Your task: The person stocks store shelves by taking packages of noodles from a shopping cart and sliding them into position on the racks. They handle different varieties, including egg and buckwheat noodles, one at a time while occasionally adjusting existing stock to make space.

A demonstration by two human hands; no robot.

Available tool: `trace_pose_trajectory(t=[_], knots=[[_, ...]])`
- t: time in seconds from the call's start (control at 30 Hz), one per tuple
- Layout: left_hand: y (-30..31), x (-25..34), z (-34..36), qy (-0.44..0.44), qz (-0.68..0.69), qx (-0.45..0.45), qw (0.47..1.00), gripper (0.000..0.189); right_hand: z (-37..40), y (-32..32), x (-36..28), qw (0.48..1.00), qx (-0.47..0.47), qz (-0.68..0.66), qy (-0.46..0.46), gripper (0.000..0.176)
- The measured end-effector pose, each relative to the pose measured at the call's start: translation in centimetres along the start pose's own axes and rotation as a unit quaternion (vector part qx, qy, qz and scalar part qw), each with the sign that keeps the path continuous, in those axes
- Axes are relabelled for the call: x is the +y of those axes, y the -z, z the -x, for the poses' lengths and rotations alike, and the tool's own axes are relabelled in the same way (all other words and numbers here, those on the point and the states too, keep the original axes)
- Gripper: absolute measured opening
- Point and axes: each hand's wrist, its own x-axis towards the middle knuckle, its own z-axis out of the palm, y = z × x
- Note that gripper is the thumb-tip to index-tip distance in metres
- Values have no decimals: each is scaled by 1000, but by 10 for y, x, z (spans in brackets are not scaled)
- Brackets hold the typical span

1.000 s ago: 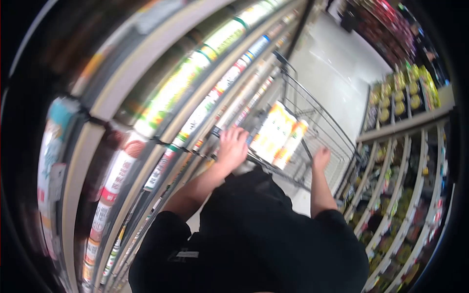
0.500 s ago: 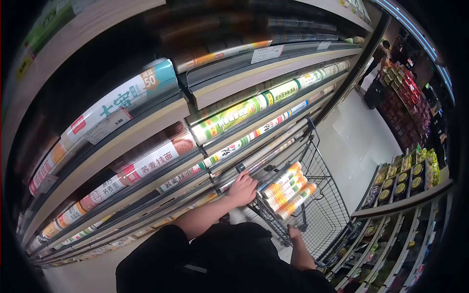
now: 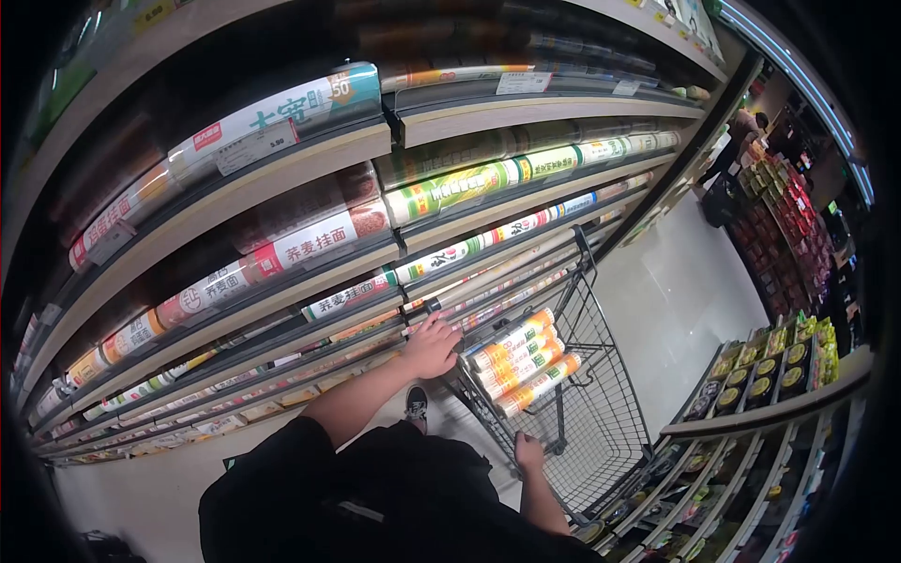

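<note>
My left hand [image 3: 432, 347] is closed over the shelf-side end of the dark handle of a wire shopping cart [image 3: 615, 371]. Lower down, my right hand [image 3: 529, 451] has its fingers curled at the other end of that handle, and they are partly hidden. Between and beyond my hands, several white-and-orange cylindrical packs [image 3: 519, 357] lie side by side in the upper part of the cart. The basket below them shows bare wire mesh.
To the left run long shelves with wrapped dried noodles [image 3: 314, 239] and price tags. At right stand a low display of black-lidded tubs [image 3: 751, 375] and a shelf rack [image 3: 713, 469]. A person [image 3: 741, 141] is farther off, near red packages. My shoe [image 3: 416, 403] shows below.
The cart, its packs and both hands have shifted left in view, and my right hand sits slightly lower. The shelves appear turned a little. My shoe has come into sight.
</note>
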Motion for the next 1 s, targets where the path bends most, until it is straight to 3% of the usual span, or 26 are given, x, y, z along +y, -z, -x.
trace_pose_trajectory(t=[0.23,0.9,1.0], knots=[[16,-1,41,31,-10,-59,998,50,42,-24,-7,999,38,2,30,55],[55,-43,146,-41,-26,-56,997,46,125,-119,-18,987,159,-18,10,46],[54,-45,154,-44,-37,-39,998,47,132,-132,-21,969,229,88,-8,45]])
